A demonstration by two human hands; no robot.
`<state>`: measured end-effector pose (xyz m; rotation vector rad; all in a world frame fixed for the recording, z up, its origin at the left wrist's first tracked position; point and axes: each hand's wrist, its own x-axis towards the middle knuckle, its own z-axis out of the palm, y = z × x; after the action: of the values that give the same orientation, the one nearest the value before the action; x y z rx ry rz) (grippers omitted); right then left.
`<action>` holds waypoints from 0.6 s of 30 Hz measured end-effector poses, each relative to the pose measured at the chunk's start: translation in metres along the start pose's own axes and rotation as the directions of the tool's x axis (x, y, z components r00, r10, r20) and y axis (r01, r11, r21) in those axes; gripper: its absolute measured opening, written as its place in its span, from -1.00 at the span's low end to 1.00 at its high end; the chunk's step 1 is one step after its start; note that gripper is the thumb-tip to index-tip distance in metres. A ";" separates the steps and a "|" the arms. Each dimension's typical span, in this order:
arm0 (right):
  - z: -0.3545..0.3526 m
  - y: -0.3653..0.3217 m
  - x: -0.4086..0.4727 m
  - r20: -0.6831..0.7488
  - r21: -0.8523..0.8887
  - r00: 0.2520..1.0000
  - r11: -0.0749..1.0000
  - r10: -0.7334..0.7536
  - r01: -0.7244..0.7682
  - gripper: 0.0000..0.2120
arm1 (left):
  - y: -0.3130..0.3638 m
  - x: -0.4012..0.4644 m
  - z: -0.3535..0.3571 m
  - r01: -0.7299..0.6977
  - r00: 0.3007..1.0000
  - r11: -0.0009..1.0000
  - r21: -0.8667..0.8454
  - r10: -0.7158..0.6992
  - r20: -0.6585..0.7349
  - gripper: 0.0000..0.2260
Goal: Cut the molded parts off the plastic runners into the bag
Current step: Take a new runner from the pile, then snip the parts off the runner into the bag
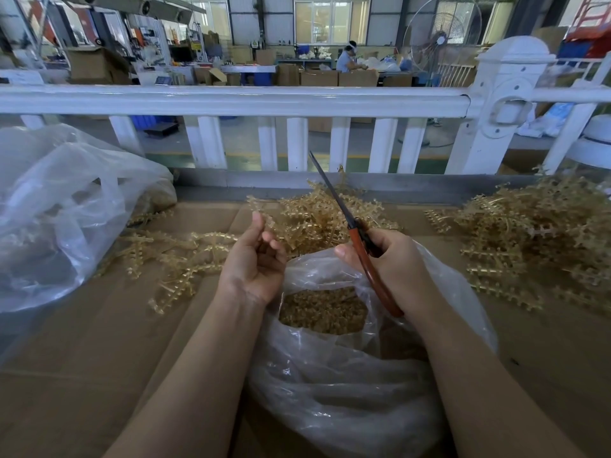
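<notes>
My right hand (390, 259) grips orange-handled scissors (360, 246), whose closed blades point up and to the left over the table. My left hand (254, 259) is held palm up with curled fingers, pinching a thin amber plastic runner (259, 206) whose end sticks up past the thumb. Both hands hover over the mouth of a clear plastic bag (347, 391) in front of me. Inside the bag lies a heap of small amber cut parts (322, 309). The scissors are apart from the runner.
Tangled amber runners lie in piles behind the hands (314, 219), at the left (172, 256) and at the right (535, 242) on the cardboard-covered table (99, 342). A large crumpled plastic bag (59, 209) sits at the far left. A white railing (231, 100) borders the table's far side.
</notes>
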<state>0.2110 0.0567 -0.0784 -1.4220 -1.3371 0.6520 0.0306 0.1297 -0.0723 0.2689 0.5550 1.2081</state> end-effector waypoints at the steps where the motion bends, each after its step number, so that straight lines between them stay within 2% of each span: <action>1: 0.000 0.000 0.000 0.000 -0.002 1.000 1.000 -0.005 0.005 -0.79 | -0.001 -0.001 0.001 -0.008 1.000 1.000 0.011 0.008 0.002 -0.83; 6: -0.001 0.004 0.002 -0.025 -0.039 0.999 0.999 -0.036 0.035 -0.75 | -0.005 -0.001 0.002 -0.024 0.999 0.992 0.127 0.020 0.035 -0.89; 10: 0.001 0.006 0.001 -0.001 -0.095 0.995 0.991 -0.099 0.099 -0.76 | -0.012 0.000 0.001 -0.107 0.993 0.958 0.265 0.088 0.084 -0.87; 16: 0.003 0.008 -0.001 0.019 -0.344 0.992 0.931 -0.123 0.122 -0.46 | -0.016 -0.004 0.001 -0.174 0.979 0.925 0.337 0.128 0.156 -0.98; 18: 0.003 0.007 -0.002 0.004 -0.432 0.991 0.893 -0.136 0.124 -0.41 | -0.016 -0.006 0.002 -0.188 0.976 0.921 0.341 0.135 0.173 -0.93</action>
<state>0.2109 0.0567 -0.0861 -1.6631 -1.6073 0.2502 0.0434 0.1186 -0.0764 0.7195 0.6312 1.2306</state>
